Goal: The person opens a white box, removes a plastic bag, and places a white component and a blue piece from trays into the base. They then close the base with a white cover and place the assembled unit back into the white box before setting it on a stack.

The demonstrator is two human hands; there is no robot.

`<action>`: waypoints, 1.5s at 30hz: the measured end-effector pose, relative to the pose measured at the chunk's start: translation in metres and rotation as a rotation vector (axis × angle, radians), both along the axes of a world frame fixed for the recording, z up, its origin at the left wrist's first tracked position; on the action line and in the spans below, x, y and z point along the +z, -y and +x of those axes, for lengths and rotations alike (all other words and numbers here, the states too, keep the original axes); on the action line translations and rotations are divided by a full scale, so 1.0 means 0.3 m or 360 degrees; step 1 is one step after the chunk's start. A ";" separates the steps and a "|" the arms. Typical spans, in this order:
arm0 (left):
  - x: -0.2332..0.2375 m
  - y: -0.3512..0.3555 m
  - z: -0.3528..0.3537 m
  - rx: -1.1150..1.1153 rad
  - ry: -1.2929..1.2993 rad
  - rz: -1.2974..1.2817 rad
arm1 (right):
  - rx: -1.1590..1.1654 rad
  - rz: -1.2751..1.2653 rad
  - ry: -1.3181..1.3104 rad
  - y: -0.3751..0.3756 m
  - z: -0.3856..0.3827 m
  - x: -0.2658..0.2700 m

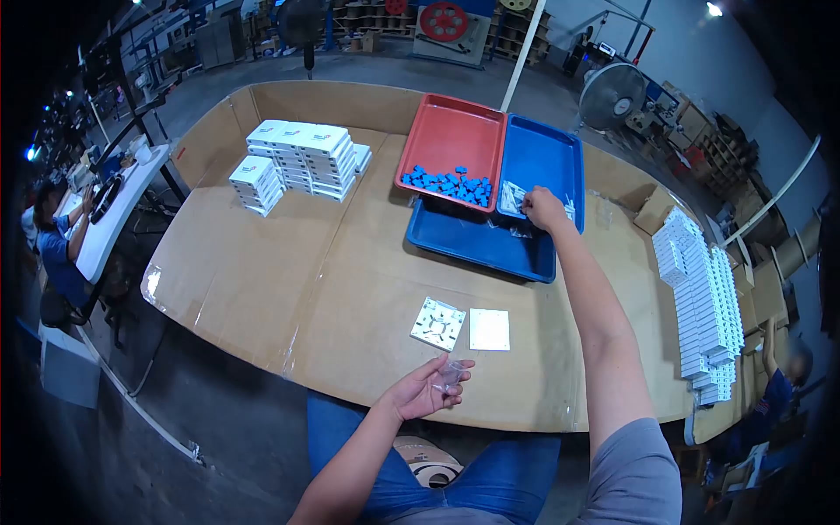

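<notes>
My left hand, palm up near the table's front edge, has its fingers curled round a small clear plastic bag. Just beyond it lie a white square plate with dark slots and a plain white square plate, side by side. My right hand reaches into the near end of the upper blue tray, among small white pieces. Its fingers are closed downward; what they pinch is hidden beneath them.
Left of the blue tray, a red tray holds blue parts. A lower blue tray sits in front. White boxes are stacked at the left, and more white stacks stand at the right. A cardboard wall edges the table.
</notes>
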State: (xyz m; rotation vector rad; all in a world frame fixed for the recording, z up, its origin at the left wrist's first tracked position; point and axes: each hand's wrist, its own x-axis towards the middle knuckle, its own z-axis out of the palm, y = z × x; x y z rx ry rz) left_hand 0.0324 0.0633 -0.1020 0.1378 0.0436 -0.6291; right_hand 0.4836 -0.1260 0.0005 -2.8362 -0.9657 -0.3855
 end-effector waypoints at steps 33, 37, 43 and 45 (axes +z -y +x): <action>0.014 0.022 -0.028 0.0100 0.0297 0.0477 | 0.0176 0.1202 -0.1265 0.068 -1.314 0.051; -0.007 0.031 -0.033 0.0128 0.0346 0.0511 | 0.0419 0.0856 -0.1154 0.048 -1.304 0.078; -0.020 0.025 -0.040 0.0146 0.0372 0.0447 | 0.0461 0.0805 -0.1443 0.038 -1.303 0.064; -0.011 0.023 -0.040 0.0132 0.0372 0.0429 | 0.0432 0.0853 -0.1512 0.031 -1.306 0.052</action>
